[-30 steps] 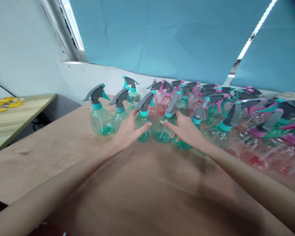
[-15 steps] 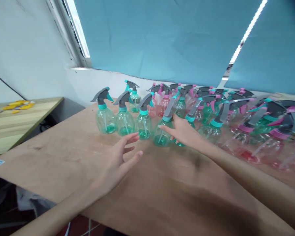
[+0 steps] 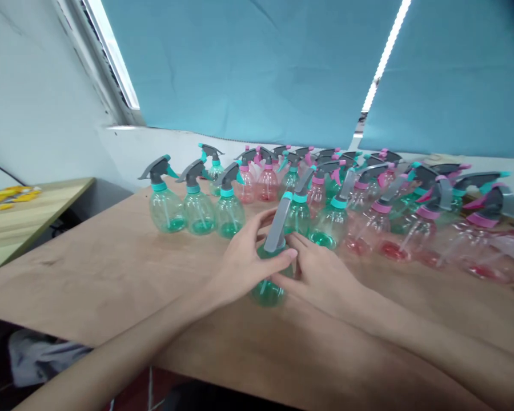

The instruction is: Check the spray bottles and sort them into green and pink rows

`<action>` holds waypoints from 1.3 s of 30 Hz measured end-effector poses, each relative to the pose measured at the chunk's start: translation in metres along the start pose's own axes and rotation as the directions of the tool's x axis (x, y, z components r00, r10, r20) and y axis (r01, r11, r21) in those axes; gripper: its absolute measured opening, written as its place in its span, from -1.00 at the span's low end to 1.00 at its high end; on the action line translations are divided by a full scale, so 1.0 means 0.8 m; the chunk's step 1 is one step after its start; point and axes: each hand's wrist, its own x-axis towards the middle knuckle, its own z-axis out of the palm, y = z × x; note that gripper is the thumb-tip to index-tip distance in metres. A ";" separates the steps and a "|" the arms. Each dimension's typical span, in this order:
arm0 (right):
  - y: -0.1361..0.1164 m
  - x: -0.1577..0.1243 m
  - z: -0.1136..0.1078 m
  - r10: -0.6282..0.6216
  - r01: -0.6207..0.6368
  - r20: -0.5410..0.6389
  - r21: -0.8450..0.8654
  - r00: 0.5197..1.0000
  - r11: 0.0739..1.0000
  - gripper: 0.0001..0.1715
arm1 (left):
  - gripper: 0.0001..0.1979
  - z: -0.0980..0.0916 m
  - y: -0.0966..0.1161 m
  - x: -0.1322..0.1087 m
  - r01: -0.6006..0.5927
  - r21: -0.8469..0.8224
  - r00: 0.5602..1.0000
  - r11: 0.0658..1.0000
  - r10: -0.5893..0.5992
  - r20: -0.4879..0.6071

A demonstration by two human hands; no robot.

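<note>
A green spray bottle (image 3: 269, 290) with a grey trigger head stands out in front of the row, between both hands. My left hand (image 3: 251, 257) wraps round its neck from the left, thumb across the front. From the right, my right hand (image 3: 317, 268) grips the same bottle, its fingertips partly hidden behind it. To the left are three green bottles with turquoise collars, the nearest being one green bottle (image 3: 230, 217). Just behind my right hand stands another green bottle (image 3: 330, 222).
Many pink bottles, one of them a pink bottle (image 3: 397, 242), and green ones fill the right and back of the wooden table (image 3: 111, 274). A side table (image 3: 47, 208) at far left holds yellow pieces (image 3: 12, 195). A blue curtain (image 3: 240, 74) hangs behind.
The bottle my right hand was touching in the row has come forward, nearer the camera. My left hand, open before, has closed round it. The view has shifted to the right.
</note>
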 end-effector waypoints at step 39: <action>0.141 -0.078 0.023 -0.150 0.110 0.338 0.136 0.929 0.985 0.09 | -0.59 0.046 0.021 0.027 -0.022 0.034 0.999 0.999 0.021 0.032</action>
